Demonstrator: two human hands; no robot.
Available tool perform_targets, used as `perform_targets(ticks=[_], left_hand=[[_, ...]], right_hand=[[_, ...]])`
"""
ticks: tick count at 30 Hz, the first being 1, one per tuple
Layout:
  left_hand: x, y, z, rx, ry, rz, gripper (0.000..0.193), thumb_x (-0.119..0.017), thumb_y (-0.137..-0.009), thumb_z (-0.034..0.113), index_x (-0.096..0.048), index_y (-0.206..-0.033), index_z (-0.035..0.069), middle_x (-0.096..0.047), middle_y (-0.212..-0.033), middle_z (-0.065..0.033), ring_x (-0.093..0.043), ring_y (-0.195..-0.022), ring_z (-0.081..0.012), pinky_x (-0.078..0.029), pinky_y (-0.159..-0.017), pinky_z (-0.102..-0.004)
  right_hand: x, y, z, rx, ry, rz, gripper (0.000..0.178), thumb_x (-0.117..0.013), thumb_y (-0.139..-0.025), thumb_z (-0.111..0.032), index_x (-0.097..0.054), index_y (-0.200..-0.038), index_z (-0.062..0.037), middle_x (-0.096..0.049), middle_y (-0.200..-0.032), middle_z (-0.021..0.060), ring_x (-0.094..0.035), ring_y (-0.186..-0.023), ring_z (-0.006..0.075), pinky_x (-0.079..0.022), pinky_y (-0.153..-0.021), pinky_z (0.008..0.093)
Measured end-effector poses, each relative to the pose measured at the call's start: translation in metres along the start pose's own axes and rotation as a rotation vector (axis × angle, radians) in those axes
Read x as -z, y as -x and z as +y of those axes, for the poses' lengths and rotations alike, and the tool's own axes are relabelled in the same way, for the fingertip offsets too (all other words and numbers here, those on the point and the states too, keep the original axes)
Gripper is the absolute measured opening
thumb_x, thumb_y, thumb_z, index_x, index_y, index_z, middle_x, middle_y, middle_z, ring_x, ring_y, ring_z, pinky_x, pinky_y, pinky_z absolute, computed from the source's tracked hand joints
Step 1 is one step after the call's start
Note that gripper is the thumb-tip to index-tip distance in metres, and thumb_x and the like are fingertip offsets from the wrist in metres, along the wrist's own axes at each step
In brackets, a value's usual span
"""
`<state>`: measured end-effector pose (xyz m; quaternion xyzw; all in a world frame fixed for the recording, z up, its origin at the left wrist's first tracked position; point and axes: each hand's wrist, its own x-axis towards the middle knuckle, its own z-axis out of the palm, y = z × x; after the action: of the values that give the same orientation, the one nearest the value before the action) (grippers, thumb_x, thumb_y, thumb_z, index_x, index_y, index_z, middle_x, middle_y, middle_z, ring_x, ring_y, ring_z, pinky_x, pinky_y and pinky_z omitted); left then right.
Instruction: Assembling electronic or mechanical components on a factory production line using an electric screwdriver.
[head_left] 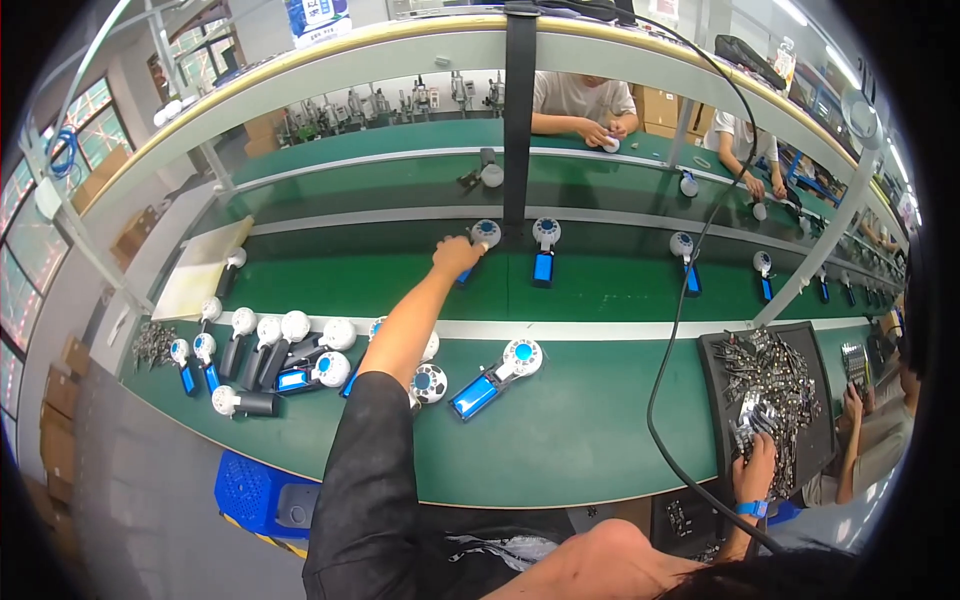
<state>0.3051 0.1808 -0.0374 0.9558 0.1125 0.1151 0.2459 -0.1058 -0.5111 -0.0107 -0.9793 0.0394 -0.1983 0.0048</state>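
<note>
My left hand [457, 255] reaches far forward over the green belt. Its fingers are closed at the head of a handheld device [487, 233] with a round white-and-blue head and a blue-faced handle, partly hidden by the hand. On the near bench, right of my forearm, another such device [487, 390] lies tilted. My right hand [757, 470], with a blue wristband, lies in a black tray [716, 400] heaped with small metal parts [765, 375]. Its fingers are curled among the parts; what they hold, if anything, is too small to make out.
More devices [290, 345] crowd the bench at left, beside a pile of small metal pieces [153, 345]. Others [545, 250] stand spaced along the belt. A black cable [662, 370] hangs before the tray. Co-workers sit opposite and at right. A blue basket [250, 490] is below the bench.
</note>
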Motion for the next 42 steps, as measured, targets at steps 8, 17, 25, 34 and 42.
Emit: perform_targets(ticks=[8,17,25,34,42], left_hand=[[0.043,0.098,0.053,-0.337,0.249,-0.026,0.027,-0.067,-0.091,0.023,-0.068,-0.11,0.003,-0.074,-0.098,-0.0208,-0.071,-0.094,-0.0405,-0.055,-0.08,-0.0467],[0.047,0.319,0.16,-0.28,0.67,-0.642,0.023,-0.065,-0.09,0.002,-0.066,-0.113,0.002,-0.073,-0.104,-0.0143,-0.07,-0.096,-0.0261,-0.055,-0.083,-0.0347],[0.024,0.338,0.148,-0.496,0.677,-0.488,0.015,-0.067,-0.089,-0.001,-0.074,-0.103,0.001,-0.072,-0.107,-0.0121,-0.069,-0.1,-0.0223,-0.053,-0.09,-0.0338],[0.014,0.333,0.131,-0.515,0.856,-0.56,0.014,-0.074,-0.087,0.0,-0.077,-0.101,-0.001,-0.074,-0.1,-0.0103,-0.068,-0.098,-0.0207,-0.053,-0.087,-0.0317],[0.018,0.343,0.141,-0.385,1.023,-0.569,0.014,-0.075,-0.085,0.001,-0.078,-0.099,0.0,-0.076,-0.094,-0.0091,-0.069,-0.089,-0.0197,-0.055,-0.076,-0.0311]], right_hand=[[-0.001,-0.009,-0.093,-0.202,-0.996,0.147,0.059,-0.05,-0.087,-0.003,-0.047,-0.145,0.0028,-0.059,-0.129,0.022,-0.063,-0.106,0.0308,-0.052,-0.092,0.0411],[-0.037,0.011,-0.277,-0.475,-1.991,-0.296,0.041,-0.046,-0.106,-0.026,-0.049,-0.137,0.0011,-0.061,-0.097,0.0115,-0.058,-0.069,0.0148,-0.046,-0.059,0.0281],[-0.035,0.018,-0.303,-0.274,-1.779,-0.169,0.04,-0.043,-0.109,-0.022,-0.045,-0.143,-0.0002,-0.06,-0.109,0.0095,-0.058,-0.079,0.0119,-0.048,-0.069,0.0257],[-0.029,-0.009,-0.318,-0.289,-1.7,-0.259,0.044,-0.041,-0.109,-0.022,-0.045,-0.145,0.0024,-0.058,-0.108,0.0076,-0.055,-0.078,0.0099,-0.047,-0.07,0.0242],[-0.011,0.001,-0.315,-0.343,-1.735,-0.314,0.044,-0.042,-0.108,-0.022,-0.048,-0.145,0.0019,-0.059,-0.104,0.0054,-0.052,-0.077,0.0084,-0.045,-0.068,0.0231]])
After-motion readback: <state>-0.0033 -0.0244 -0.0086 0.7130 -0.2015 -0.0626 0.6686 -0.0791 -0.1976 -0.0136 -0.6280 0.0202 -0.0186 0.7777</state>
